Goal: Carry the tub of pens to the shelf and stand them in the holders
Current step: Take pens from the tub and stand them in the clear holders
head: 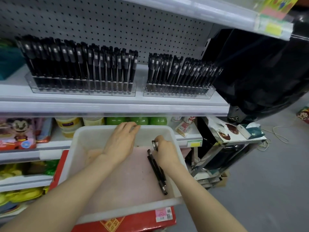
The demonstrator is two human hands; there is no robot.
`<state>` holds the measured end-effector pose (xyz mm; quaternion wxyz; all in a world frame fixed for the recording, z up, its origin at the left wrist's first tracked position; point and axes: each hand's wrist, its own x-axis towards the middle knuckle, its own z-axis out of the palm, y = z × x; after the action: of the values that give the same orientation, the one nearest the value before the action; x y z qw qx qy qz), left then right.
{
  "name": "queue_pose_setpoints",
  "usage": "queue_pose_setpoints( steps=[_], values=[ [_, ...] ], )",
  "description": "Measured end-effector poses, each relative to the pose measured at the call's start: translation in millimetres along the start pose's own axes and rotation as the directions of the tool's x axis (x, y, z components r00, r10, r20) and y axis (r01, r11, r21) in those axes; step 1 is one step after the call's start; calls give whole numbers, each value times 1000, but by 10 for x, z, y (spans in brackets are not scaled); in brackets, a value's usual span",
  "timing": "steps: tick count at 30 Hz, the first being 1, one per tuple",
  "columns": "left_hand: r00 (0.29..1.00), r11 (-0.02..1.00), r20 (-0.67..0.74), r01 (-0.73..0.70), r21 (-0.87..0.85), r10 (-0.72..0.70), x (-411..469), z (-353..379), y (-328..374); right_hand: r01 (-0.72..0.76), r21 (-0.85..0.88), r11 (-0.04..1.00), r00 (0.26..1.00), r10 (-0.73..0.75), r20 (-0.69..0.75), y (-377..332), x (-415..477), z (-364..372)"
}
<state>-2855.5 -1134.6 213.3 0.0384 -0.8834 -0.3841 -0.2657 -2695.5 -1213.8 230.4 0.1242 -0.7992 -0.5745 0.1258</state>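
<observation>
A white shelf (pixel 117 106) with a pale pegboard (pixel 117 22) back filled the upper frame; smooth grey floor (pixel 267 181) showed at lower right. Two clear, boxy holders (pixel 83 88) stood on the shelf, packed with slim black pens (pixel 80 64). At lower centre a milky plastic tub (pixel 73 148) rested on a glossy red box (pixel 133 223). The left grip (pixel 121 141) lay released, fingers stretched to the tub's far wall. The right grip (pixel 164 151) pinched a pen (pixel 154 145) at the tub's right side, above a few loose pens (pixel 157 171) lying on its bottom.
</observation>
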Motion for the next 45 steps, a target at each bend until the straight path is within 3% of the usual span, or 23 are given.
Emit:
queue_pose_setpoints(
  steps=[5,12,18,25,31,36,41,45],
  values=[
    [998,999,42,39,9,-39,242,-116,69,114,240,964,982,-72,-177,-22,154,-479],
    [999,999,-43,-32,-24,31,825,-296,415,131,570,811,952,58,-302,307,475,-1185],
    [990,997,-124,-70,22,73,1376,-334,629,199,608,768,901,101,-422,738,667,-1591],
    [993,992,-108,-35,121,48,1663,-197,648,255,504,825,760,151,-632,1038,969,-2082],
    [990,993,-143,5,115,11,1697,-157,662,328,448,832,672,127,-729,1060,1241,-2370],
    [991,993,-130,30,111,-15,1710,-168,681,338,444,829,700,93,-708,1011,1459,-2319],
    [992,994,-120,39,99,-27,1713,-151,672,228,433,872,795,90,-599,1089,1593,-2073],
    [990,995,-137,32,98,-18,1709,-141,672,176,438,881,811,123,-572,1084,1614,-2023]
  ],
)
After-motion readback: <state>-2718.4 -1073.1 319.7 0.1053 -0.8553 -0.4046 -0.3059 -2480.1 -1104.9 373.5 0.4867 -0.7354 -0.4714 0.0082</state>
